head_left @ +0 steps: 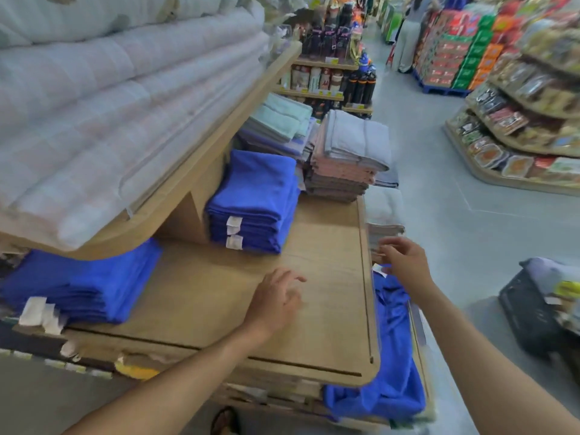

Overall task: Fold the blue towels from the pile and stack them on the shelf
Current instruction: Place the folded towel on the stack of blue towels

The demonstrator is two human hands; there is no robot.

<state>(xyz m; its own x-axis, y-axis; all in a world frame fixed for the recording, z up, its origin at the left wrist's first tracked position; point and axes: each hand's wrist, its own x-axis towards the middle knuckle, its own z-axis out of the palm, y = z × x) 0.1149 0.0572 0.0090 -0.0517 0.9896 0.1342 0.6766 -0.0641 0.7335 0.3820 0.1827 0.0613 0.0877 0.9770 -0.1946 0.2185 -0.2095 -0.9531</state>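
Left arm: bare forearm enters from the bottom edge and slants up and right across the front rim of the shelf.
Left hand: palm down low over the bare wood, fingers spread and loosely bent, holding nothing; whether the tips touch the board cannot be told.
Right arm: bare forearm rises from the bottom right corner, slanting up and left.
Right hand: just past the shelf's right rim, above the top of the loose pile, wrist bent, fingers loosely curled toward the left and blurred, nothing seen in them.
Loose blue towels: crumpled heap on the lower level, against the shelf's right side, a white tag showing at its top.
Near folded stack: blue towels on the shelf's left end, partly under the upper shelf, white tags at the front.
Far folded stack: blue towels further back on the same board, tags facing front.
Pink and grey towels: a tall stack behind the far blue stack, to its right.
Quilts: pale rolls on the upper shelf, left.
Black basket: on the floor, right.
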